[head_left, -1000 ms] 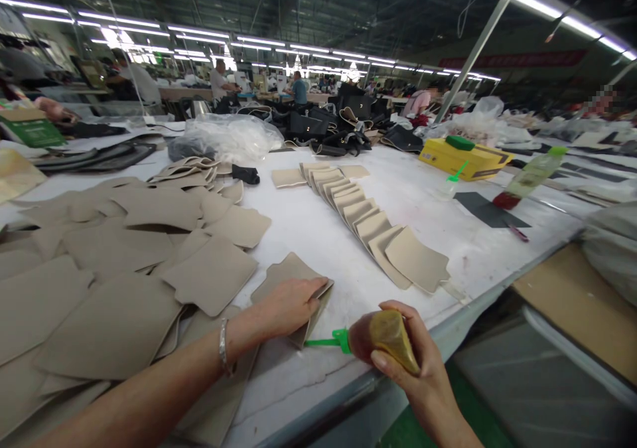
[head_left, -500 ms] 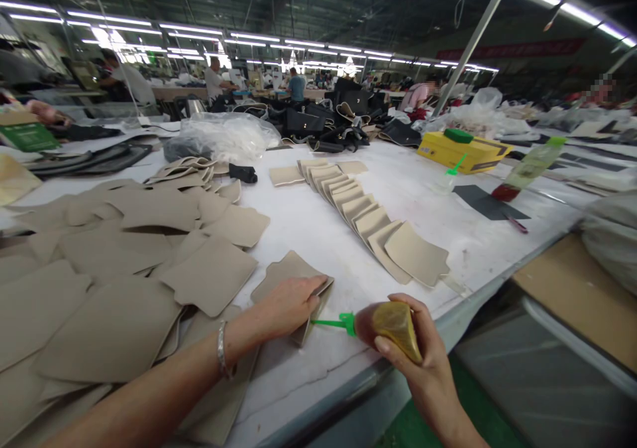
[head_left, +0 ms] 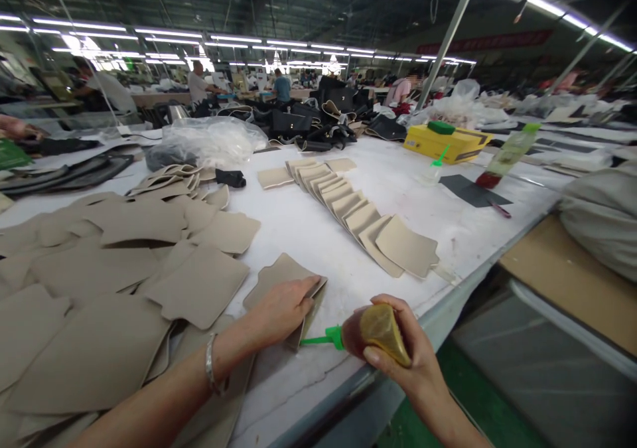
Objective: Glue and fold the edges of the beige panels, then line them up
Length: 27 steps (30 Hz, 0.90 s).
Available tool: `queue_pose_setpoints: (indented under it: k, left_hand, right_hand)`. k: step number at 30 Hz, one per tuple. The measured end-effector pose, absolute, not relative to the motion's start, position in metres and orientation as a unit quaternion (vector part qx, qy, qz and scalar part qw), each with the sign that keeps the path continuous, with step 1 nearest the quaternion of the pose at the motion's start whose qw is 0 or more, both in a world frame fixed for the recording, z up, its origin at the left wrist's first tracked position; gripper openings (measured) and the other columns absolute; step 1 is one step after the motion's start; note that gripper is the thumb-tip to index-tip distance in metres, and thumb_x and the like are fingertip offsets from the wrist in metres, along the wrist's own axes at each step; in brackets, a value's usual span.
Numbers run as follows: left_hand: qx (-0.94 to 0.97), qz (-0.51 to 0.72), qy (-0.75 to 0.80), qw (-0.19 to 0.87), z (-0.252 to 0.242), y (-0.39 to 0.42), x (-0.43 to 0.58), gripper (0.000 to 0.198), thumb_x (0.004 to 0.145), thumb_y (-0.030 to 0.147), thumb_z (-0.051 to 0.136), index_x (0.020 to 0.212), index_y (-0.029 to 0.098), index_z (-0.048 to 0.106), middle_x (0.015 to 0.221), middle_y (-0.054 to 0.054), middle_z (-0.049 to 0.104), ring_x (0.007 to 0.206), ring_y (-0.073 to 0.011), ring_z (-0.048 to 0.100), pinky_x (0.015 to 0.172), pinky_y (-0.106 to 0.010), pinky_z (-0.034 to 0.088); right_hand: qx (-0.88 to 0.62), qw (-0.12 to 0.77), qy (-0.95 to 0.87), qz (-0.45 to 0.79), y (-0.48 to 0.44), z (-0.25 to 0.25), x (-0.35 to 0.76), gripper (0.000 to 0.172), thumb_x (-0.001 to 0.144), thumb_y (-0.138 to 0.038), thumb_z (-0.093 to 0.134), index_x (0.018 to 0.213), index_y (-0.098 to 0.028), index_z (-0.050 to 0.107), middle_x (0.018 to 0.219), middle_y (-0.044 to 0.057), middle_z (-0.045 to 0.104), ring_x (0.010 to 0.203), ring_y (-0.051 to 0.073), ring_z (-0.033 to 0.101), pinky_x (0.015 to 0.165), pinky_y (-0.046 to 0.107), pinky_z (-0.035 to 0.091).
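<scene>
My left hand (head_left: 281, 312) pinches the raised edge of a beige leather piece (head_left: 271, 277) that lies on the white table, its fingertips near the right corner. In my right hand (head_left: 418, 348) is a squeeze bottle (head_left: 371, 332) of amber-brown liquid, tilted on its side with the base towards me. Its thin green nozzle (head_left: 318, 338) points left, and the tip is at the near corner of the piece, below the lifted edge. Whether liquid is coming out cannot be seen. Further up, a row of overlapping beige pieces (head_left: 363, 219) fans across the table.
Loose beige leather pieces (head_left: 94, 328) are heaped on the left. Beyond the row stand a yellow box (head_left: 442, 144), a small bottle with a green nozzle (head_left: 432, 169) and a clear bottle with red liquid (head_left: 507, 156). Black bags (head_left: 293, 123) lie at the back. The table edge (head_left: 343, 401) runs close by my right hand.
The nozzle tip has slid along the lifted edge towards the near corner of the leather piece, as my right hand moved with the bottle. My left hand keeps its hold. The view has turned slightly right.
</scene>
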State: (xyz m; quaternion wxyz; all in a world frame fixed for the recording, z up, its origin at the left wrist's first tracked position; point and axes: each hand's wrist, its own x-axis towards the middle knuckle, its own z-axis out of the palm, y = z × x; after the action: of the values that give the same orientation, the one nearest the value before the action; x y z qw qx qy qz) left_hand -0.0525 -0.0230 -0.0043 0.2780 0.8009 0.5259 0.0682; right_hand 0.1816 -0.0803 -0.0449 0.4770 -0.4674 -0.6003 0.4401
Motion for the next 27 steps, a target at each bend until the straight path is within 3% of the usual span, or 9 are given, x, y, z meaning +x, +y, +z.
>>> queue_pose_setpoints:
  k: [7,13,21,27]
  left_hand:
    - [0.809,0.05,0.52,0.269,-0.004,-0.019,-0.05,0.049,0.089,0.023,0.035,0.137,0.022,0.048,0.14,-0.003,0.053,0.124,-0.0218,0.053,0.104,-0.033,0.04]
    - [0.806,0.054,0.517,0.281,-0.001,-0.016,-0.049,0.054,0.087,0.019,0.036,0.139,0.022,0.047,0.141,-0.001,0.052,0.123,-0.0191,0.054,0.105,-0.029,0.039]
    - [0.797,0.05,0.528,0.288,0.004,-0.016,-0.047,0.053,0.085,0.019,0.038,0.136,0.026,0.052,0.134,0.002,0.059,0.116,-0.0203,0.059,0.095,-0.028,0.047]
    - [0.803,0.052,0.525,0.276,0.0,-0.015,-0.049,0.051,0.084,0.02,0.039,0.132,0.029,0.054,0.13,0.002,0.062,0.113,-0.0203,0.06,0.093,-0.028,0.046]
  right_hand:
    - [-0.518,0.556,-0.574,0.305,-0.058,-0.048,0.192,0.049,0.077,-0.04,0.077,0.116,-0.027,0.049,0.102,0.001,0.053,0.088,0.022,0.053,0.078,0.031,0.044]
    - [-0.477,0.507,-0.613,0.374,-0.061,-0.045,0.194,0.049,0.078,-0.039,0.074,0.118,-0.027,0.048,0.094,0.0,0.056,0.081,0.021,0.055,0.071,0.03,0.046]
    - [-0.515,0.562,-0.595,0.255,-0.043,-0.046,0.194,0.05,0.075,-0.041,0.077,0.115,-0.026,0.051,0.105,0.004,0.054,0.096,0.026,0.054,0.085,0.038,0.044]
    - [-0.509,0.533,-0.606,0.299,-0.054,-0.046,0.194,0.049,0.077,-0.041,0.075,0.116,-0.026,0.05,0.1,0.003,0.055,0.086,0.023,0.055,0.077,0.035,0.046]
